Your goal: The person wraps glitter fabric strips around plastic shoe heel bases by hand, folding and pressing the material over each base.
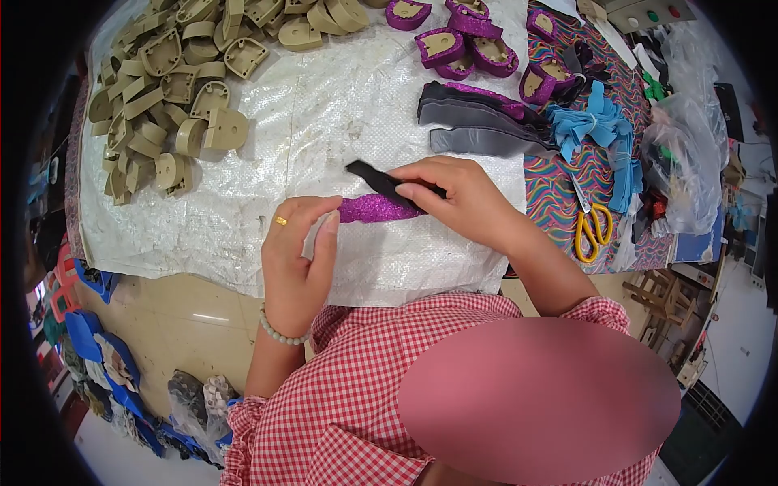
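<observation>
Between my hands stretches a purple glitter strip (pixel 374 209), held just above the white woven sheet (pixel 324 154). The thumb and fingertips of my left hand (pixel 300 243) pinch its left end. My right hand (pixel 466 194) is closed on a black strip (pixel 374 180), which lies across the purple strip's right part. Whether the two strips are joined under the right fingers, I cannot tell. Beyond the right hand lie more black and purple strips (pixel 478 117) in a fanned stack. Several purple glitter-covered shoe heels (pixel 442 46) rest farther back.
Bare tan shoe heels (pixel 162 89) form a large heap at the far left. On the right, a patterned cloth (pixel 547 190) carries blue strips (pixel 596 121) tied in a bundle, scissors (pixel 594 231) with yellow handles and clear plastic bags (pixel 689 154). Blue bins (pixel 113 356) stand on the floor.
</observation>
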`<action>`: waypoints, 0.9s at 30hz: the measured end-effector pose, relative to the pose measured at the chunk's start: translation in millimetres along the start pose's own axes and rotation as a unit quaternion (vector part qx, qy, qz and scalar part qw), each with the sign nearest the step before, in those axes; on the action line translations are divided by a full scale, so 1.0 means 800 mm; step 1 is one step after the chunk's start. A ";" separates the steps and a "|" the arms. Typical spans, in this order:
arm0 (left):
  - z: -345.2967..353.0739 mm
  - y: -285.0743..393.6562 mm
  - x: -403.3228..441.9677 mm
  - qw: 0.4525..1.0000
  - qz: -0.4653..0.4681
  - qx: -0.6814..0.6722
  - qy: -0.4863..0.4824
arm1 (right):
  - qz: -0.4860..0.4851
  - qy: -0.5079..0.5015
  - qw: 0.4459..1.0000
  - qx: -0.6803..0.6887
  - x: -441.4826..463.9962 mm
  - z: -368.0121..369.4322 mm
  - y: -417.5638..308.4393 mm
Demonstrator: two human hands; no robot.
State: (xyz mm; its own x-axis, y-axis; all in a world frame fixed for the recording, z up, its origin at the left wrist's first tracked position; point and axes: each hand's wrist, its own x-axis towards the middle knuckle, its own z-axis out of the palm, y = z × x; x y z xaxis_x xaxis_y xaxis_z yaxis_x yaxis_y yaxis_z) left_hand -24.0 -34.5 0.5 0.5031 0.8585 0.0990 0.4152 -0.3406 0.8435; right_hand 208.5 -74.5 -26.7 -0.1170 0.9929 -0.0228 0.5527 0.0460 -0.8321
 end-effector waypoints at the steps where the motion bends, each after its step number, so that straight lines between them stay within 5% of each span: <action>1: 0.003 0.002 0.001 1.000 -0.007 -0.008 -0.006 | -0.001 0.012 1.000 0.002 0.000 0.002 0.003; 7: 0.026 0.012 -0.002 0.999 0.037 -0.003 -0.009 | 0.043 0.002 0.999 0.007 0.001 0.003 -0.004; 13: 0.034 0.023 0.006 0.981 0.189 0.048 -0.006 | 0.053 -0.008 0.998 0.038 0.001 0.003 0.000; 22: 0.043 0.026 -0.005 0.976 0.096 0.166 -0.099 | -0.020 -0.003 1.000 0.016 -0.001 0.002 0.007; 25: 0.047 0.021 -0.015 0.965 0.069 0.212 -0.136 | 0.070 0.024 0.987 0.140 -0.007 -0.002 0.004; 27: 0.048 0.020 -0.020 0.961 0.069 0.226 -0.141 | 0.139 0.161 0.955 0.206 -0.018 -0.013 0.024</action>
State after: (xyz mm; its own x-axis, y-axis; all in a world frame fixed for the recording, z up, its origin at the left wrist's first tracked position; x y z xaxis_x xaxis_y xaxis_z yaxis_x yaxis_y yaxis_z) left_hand 3.8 -68.0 -8.1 0.7367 0.6762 -0.0069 0.5837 -0.6307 0.5114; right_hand 229.2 -86.5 -37.0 0.2839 0.9459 -0.1572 0.1466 -0.2048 -0.9678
